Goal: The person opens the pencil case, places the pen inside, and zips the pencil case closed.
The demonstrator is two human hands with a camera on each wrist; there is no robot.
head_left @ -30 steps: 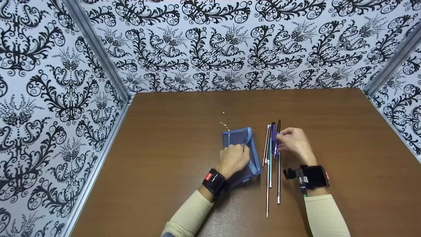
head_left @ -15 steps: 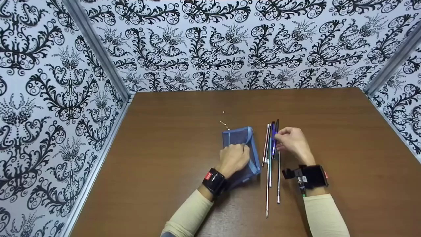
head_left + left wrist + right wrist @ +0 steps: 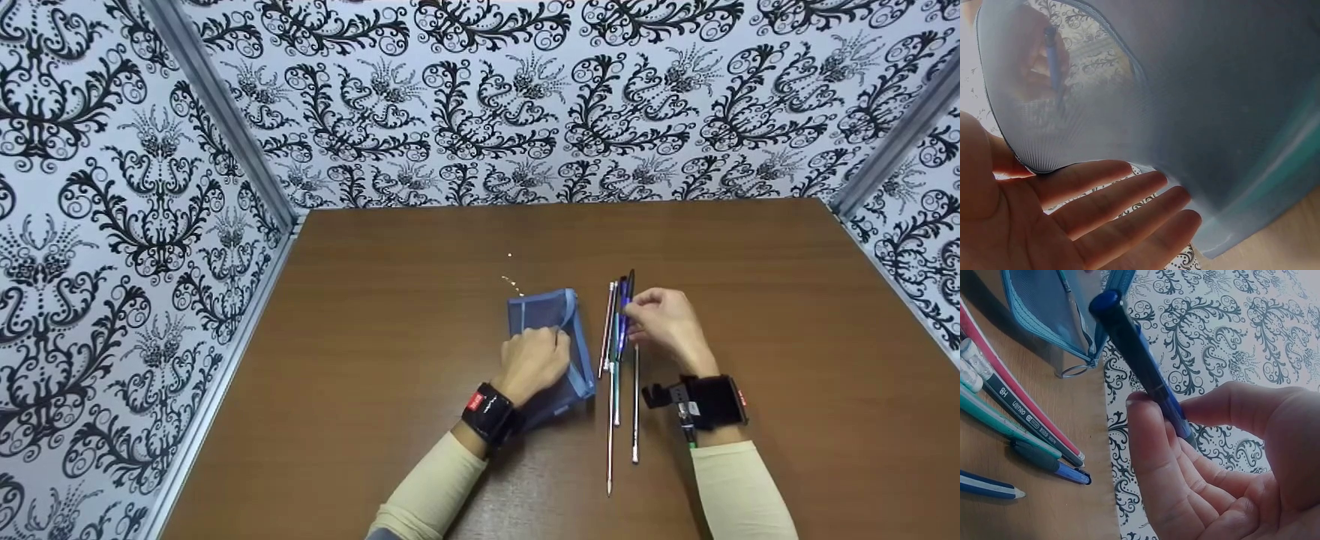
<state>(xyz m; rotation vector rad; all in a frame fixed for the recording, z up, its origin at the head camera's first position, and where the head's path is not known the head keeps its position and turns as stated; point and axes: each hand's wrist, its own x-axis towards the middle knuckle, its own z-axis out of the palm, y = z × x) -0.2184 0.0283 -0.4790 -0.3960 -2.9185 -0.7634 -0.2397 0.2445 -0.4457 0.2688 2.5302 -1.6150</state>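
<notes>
Right hand [image 3: 666, 324], held over the table [image 3: 375, 315], is pinching a tilted blue pen [image 3: 1148, 371] between thumb and fingers, while pencils [image 3: 636, 409] and a second pen [image 3: 1053, 464] are lying close by. Farther left, the left hand [image 3: 534, 364] is gripping the edge of a blue mesh pouch [image 3: 540, 307]. From where I'm standing, that pinch is looking light, so the pen could be twisting free if it snags its neighbours, and a slack left hold would be letting the soft pouch sag shut.
</notes>
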